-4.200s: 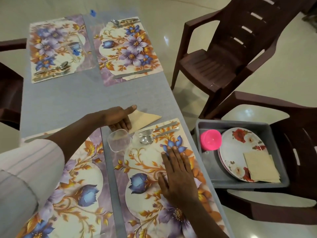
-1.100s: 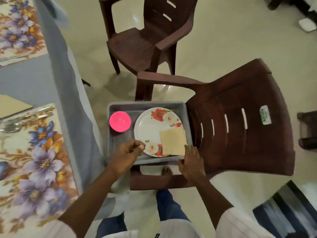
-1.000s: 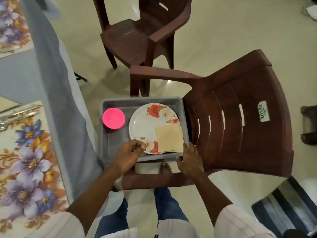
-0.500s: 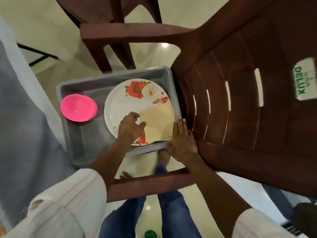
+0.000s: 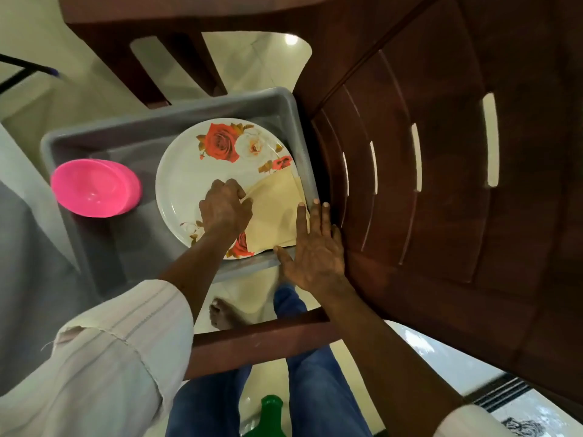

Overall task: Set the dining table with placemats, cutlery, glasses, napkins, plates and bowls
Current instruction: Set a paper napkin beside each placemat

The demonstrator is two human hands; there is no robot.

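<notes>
Your left hand (image 5: 225,206) has its fingers curled at the left edge of the beige napkins (image 5: 274,216). It appears to pinch the top sheet to peel it away, and I judge that sheet is the next thing bound for the table. Your right hand (image 5: 315,247) lies flat with straight fingers and grips nothing. Its fingertips reach the napkins' right edge and its palm covers the near right corner of the grey tray (image 5: 176,111), probably to pin the stack and steady the tray so only one sheet lifts. The napkins lie on the right side of the rose-patterned plate (image 5: 186,171), which fills the tray's right half. The pink bowls (image 5: 91,187), seemingly nested, stand in the left half, apart from the plate. The tray sits on a brown plastic chair (image 5: 441,184) between its armrests. Around it you can see pale glossy floor (image 5: 94,89), a grey-covered table edge (image 5: 22,263) on the left, and a green bottle top (image 5: 268,414) nearest you.
</notes>
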